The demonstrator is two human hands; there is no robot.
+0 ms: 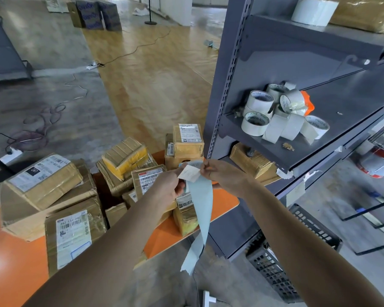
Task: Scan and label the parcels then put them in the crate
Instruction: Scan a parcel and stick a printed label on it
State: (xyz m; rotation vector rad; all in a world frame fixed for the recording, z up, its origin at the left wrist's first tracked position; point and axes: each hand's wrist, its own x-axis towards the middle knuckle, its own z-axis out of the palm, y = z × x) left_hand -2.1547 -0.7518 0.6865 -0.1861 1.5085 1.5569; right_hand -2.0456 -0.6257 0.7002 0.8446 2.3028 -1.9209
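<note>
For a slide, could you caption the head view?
Left hand holds pale blue backing strip; right hand pinches white paper label.

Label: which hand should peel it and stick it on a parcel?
Right, probably: the right hand pinches the label at its edge, while the left hand grips the blue backing strip that hangs below. The parcels lie on the orange table beneath.
</note>
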